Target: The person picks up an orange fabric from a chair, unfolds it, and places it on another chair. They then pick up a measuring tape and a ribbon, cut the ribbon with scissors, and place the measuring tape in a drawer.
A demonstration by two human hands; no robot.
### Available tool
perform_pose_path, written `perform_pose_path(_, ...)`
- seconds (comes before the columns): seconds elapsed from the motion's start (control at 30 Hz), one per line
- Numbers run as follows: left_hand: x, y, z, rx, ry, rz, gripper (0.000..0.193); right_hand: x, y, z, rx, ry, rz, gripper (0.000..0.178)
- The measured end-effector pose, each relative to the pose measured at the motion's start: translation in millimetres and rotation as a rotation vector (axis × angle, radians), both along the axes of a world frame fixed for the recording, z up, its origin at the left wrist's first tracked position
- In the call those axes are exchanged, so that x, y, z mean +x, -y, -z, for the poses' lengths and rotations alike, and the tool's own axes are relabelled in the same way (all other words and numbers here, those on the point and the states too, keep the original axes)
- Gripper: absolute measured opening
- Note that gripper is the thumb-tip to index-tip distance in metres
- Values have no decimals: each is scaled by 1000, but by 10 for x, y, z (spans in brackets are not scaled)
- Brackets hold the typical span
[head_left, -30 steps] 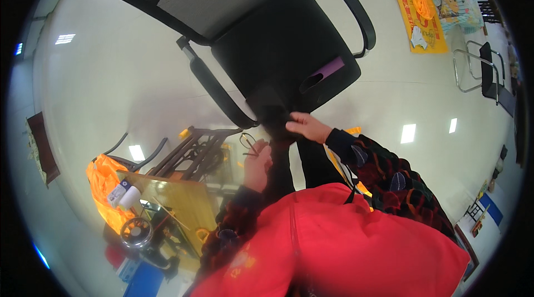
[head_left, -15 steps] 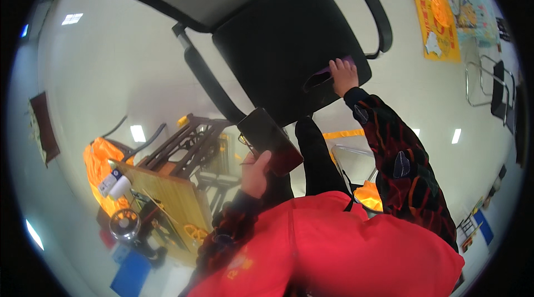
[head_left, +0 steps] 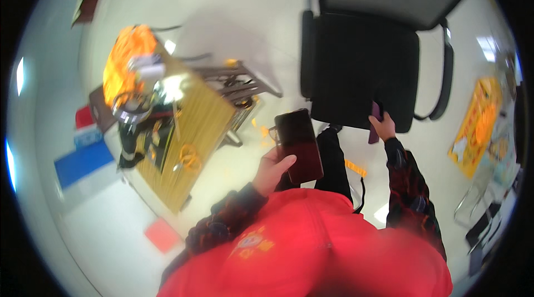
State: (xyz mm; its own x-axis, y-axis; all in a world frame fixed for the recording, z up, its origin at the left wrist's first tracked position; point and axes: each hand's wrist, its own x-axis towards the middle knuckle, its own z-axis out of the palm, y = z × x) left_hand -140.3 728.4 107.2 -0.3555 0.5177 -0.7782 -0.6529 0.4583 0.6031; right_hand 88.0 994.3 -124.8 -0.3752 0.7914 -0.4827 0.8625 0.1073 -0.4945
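My left hand (head_left: 272,169) is closed on a large dark smartphone (head_left: 300,149), its thumb lying along the front near the lower edge. A thin loop, too small to identify, shows at the phone's left side. To the right, my right hand (head_left: 384,126) is closed on a slim purple object (head_left: 374,134) at the front edge of a black chair seat (head_left: 361,69). Its exact kind cannot be made out, and the fingers cover part of it. Both my forearms come in dark patterned sleeves, over a red apron.
A wooden table (head_left: 214,102) at left carries orange scissors (head_left: 189,157) and several tools. Orange cloth (head_left: 130,55) lies at its far end. Farther left is a blue panel (head_left: 83,164). A yellow bag (head_left: 478,124) lies on the floor at right, near a metal-framed chair (head_left: 481,224).
The view has swung left, so the chair now sits farther right. My right hand has moved from resting on the seat to gripping the purple object at its edge. The smartphone stays in my left hand.
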Motion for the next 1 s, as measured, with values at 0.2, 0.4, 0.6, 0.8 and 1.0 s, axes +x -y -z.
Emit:
perform_pose_path(0.2, -93, 655, -406, 49, -171, -334, 15, -284, 383, -923, -328, -507, -83, 42)
perform_pose_path(0.4, -343, 1610, -569, 87, -191, -672, 13, -879, 767, -1673, -599, -612, -291, 35)
perform_pose_path(0.6, -603, 2948, -614, -31, -232, -885, 8, -1284, 1444, -2122, -554, -649, -373, 29)
perform_pose_path(0.8, -904, 4239, -437, -245, -477, -899, 14, -1500, 2446, -2321, -624, -641, -360, 30)
perform_pose_path(1.0, -1252, 5105, -61, -494, -780, -728, 9, -1630, 3224, -2428, -661, -620, -475, 30)
